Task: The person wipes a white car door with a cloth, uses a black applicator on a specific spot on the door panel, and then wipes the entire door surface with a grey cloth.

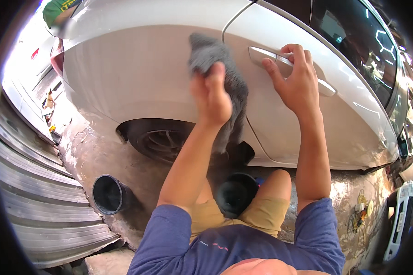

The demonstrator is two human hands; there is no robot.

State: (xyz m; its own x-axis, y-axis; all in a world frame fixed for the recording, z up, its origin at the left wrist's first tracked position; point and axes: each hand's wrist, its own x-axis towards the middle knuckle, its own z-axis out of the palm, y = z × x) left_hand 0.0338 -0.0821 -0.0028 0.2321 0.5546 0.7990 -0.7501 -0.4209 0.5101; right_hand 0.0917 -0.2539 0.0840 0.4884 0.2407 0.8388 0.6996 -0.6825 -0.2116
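A grey plush cloth [236, 85] hangs against the silver car's rear side panel [137, 73], close to the seam with the rear door [280, 119]. My left hand [213, 98] is closed on the cloth, its fingers blurred by motion, while the cloth's lower end dangles in front of the wheel arch. Over the silver door handle [326, 87] my right hand [298, 80] curls, fingertips above it and thumb at its lower side. Part of the handle is hidden behind that hand.
A black bucket [108, 195] stands left of me, and another dark bucket [236, 195] sits between my knees. The rear wheel [158, 142] is just ahead. Corrugated metal sheets [46, 197] line the left side. A person's green sleeve [55, 11] shows at the far left.
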